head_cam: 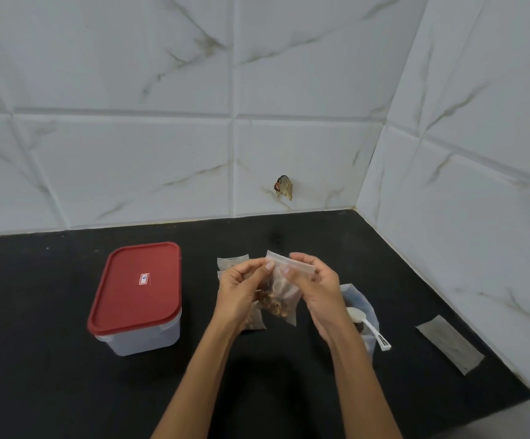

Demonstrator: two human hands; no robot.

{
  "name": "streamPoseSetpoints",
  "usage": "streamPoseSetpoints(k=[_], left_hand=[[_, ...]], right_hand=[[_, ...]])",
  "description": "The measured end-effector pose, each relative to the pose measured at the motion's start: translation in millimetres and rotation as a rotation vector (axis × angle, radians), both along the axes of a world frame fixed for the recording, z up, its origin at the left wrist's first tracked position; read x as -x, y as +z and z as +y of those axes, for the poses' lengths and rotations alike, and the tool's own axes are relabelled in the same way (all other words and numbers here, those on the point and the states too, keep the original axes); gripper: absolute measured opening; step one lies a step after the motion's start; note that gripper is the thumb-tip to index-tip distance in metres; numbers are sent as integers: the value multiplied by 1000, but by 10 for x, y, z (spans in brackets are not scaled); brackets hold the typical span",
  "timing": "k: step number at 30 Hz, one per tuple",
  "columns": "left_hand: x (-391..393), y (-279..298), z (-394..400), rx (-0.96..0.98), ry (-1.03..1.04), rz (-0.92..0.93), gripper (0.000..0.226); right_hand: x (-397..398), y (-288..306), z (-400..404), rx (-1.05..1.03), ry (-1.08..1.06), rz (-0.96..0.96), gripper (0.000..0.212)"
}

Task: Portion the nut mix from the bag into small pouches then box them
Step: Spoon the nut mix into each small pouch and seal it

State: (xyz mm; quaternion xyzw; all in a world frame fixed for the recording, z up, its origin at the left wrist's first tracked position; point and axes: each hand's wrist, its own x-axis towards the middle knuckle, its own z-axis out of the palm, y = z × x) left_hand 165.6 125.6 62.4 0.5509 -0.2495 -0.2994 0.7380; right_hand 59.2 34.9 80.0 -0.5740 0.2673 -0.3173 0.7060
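The lidded box [135,299] stands well left of the left hand [241,293], the open bag [360,315] with its spoon [368,327] lies just beside the right hand [316,293], and bare counter [51,391] lies nearer the person.

Black countertop [51,391], marble-veined wall tiles [130,160], grey tape strip [450,346] near right wall.

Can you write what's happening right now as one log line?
left hand + right hand: pinching pouch top | nuts inside | box: lid on | spoon: in bag
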Motion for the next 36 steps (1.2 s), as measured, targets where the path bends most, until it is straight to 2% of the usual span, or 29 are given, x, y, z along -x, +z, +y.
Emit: streamPoseSetpoints(k=[4,14,18,28,32,36], left_hand=[[9,21,-8,7,-17,-7,12],[47,-49,-43,20,32,75,9],[28,-17,-53,23,1,90,11],[43,-1,-77,-16,46,24,13],[56,-27,-105,-40,85,-13,12],[11,-52,-87,-51,122,8,14]], right_hand=[[-44,30,-6,131,-16,66,8],[-121,0,-40,81,24,61,5],[-126,13,-45,143,17,99,3],[-147,4,-29,219,-8,121,16],[-142,-39,-42,224,-15,112,2],[-100,-87,-78,166,-62,105,5]])
